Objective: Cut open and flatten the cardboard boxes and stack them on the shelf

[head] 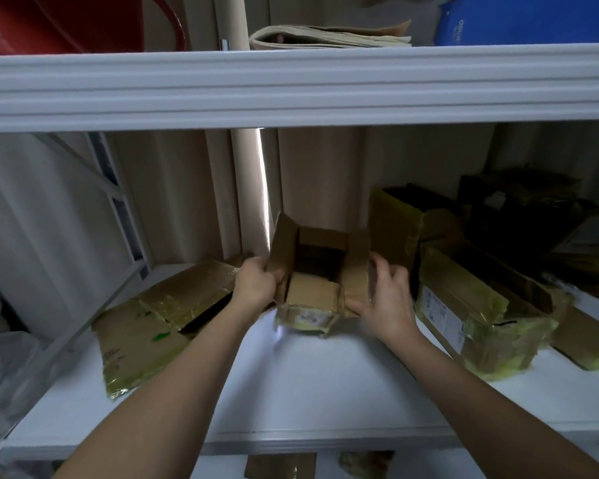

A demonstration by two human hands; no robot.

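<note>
Head cam: small open box sits right between both hands, left hand pinching its left flap, right hand curled round the right flap.

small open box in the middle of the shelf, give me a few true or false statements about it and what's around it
1. Both hands hold the small open box. True: the left hand grips its left flap and the right hand holds its right side.
2. The small open box is already flattened. False: it stands with its flaps up and its inside showing.
3. A flattened box lies on the white shelf to the left of the hands. True.
4. The boxes to the right are flattened too. False: the taped box there keeps its box shape.
5. The upper shelf holds nothing. False: a stack of papers lies there.
</note>
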